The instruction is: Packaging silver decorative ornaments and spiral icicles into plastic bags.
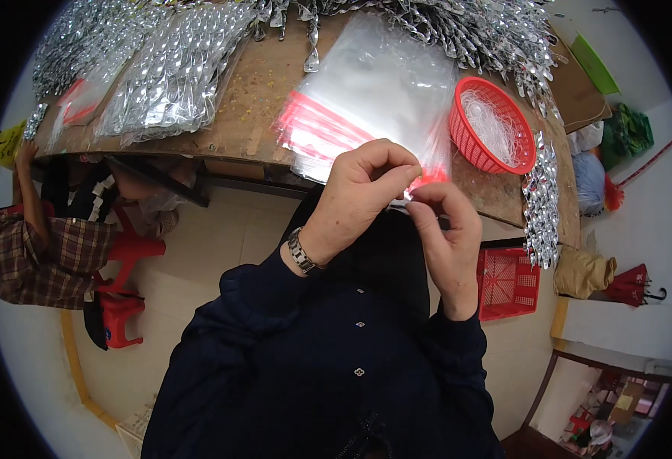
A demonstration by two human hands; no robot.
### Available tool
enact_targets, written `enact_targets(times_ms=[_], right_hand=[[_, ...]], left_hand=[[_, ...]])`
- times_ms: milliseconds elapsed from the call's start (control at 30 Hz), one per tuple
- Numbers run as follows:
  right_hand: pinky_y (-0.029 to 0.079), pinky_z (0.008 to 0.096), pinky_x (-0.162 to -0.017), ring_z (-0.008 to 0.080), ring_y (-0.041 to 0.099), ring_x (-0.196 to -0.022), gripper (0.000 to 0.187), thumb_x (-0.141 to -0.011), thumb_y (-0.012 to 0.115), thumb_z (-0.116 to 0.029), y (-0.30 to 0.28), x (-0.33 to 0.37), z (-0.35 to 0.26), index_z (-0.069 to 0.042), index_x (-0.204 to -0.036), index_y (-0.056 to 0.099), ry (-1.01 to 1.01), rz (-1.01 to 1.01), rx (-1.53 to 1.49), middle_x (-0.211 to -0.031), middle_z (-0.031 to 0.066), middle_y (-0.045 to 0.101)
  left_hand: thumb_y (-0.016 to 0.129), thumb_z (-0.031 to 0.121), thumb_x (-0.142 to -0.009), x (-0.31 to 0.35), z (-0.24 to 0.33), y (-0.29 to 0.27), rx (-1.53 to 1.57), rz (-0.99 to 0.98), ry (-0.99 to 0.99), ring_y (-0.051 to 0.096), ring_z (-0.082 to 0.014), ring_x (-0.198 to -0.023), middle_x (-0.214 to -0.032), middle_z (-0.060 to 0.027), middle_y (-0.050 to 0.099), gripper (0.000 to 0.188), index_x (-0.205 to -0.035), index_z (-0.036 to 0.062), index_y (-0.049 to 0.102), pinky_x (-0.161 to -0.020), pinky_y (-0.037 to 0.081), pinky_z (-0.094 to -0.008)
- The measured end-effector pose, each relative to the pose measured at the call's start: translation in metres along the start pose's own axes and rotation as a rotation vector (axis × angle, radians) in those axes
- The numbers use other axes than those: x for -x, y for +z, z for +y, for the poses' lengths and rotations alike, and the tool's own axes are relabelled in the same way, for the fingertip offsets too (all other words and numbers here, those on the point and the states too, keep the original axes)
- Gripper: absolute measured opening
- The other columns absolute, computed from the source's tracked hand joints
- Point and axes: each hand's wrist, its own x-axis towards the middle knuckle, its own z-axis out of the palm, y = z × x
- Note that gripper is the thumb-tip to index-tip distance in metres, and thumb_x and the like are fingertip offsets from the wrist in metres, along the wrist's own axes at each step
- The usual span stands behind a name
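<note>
Clear bags (397,76), stacked flat just beyond my fingertips: thin film, so probably light, floppy, slick, prone to cling. I'd peel one off by the red-striped edge (321,126), the end nearest my left hand. Left hand (368,190): thumb and index tips pinched together. A bright bit (408,195) shows between the two sets of fingertips; too small to identify, can't tell which hand has it. Likely next to no weight, easy to drop: fingertip hold only. Right hand (447,237): curled, thumb and index tips close together, just beside the left's; can't tell if they're fully closed. Clear threads (493,126), right of my right hand in a red basket (464,143): should be feather-light, springy, tangle-prone. I'd draw one out slowly by a free end.

Around: far left of my left hand, a co-worker (41,252) in plaid, red stool (133,245) alongside. Nearer, filled bags (171,84) of silver twists. Beyond both hands, a silver pile (474,34) crowds the stack's far end; snag risk. Basket rim must be cleared to reach the threads. Past it, silver strands (541,203) droop over the table edge (489,191); my right sleeve could catch them on a wide swing.
</note>
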Motion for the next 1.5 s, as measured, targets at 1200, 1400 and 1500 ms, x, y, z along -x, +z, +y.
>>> enact_targets(times_ms=[1200, 1400, 1500], right_hand=[[0.043, 0.0289, -0.064, 0.0198, 0.054, -0.070, 0.007, -0.081, 0.062, 0.003, -0.038, -0.035, -0.035, 0.001, -0.085, 0.056, -0.248, -0.100, 0.319, -0.077, 0.0090, 0.055], [0.043, 0.0251, -0.064, 0.0132, 0.053, -0.071, 0.003, -0.086, 0.058, 0.002, -0.045, -0.037, -0.031, 0.002, -0.086, 0.055, -0.217, -0.120, 0.278, -0.078, 0.0056, 0.056], [0.042, 0.0212, -0.065, 0.0080, 0.052, -0.072, 0.003, -0.091, 0.055, -0.002, -0.050, -0.036, -0.028, 0.000, -0.089, 0.055, -0.027, -0.135, 0.108, -0.080, 0.0029, 0.058]], left_hand=[[0.059, 0.003, -0.089, 0.000, 0.005, 0.004, -0.359, -0.131, 0.279, 0.058, -0.0114, -0.086, -0.092, -0.0055, 0.063, 0.008, -0.094, -0.0020, 0.062, -0.077, 0.046, -0.0241], [0.055, 0.006, -0.094, -0.001, 0.007, 0.010, 0.029, -0.211, 0.049, 0.059, -0.0093, -0.082, -0.088, -0.0031, 0.061, 0.011, -0.099, -0.0017, 0.061, -0.075, 0.046, -0.0223], [0.055, 0.006, -0.094, -0.003, 0.001, 0.006, 0.039, -0.210, 0.025, 0.056, -0.0077, -0.076, -0.084, -0.0020, 0.059, 0.010, -0.098, -0.0007, 0.062, -0.070, 0.046, -0.0210]])
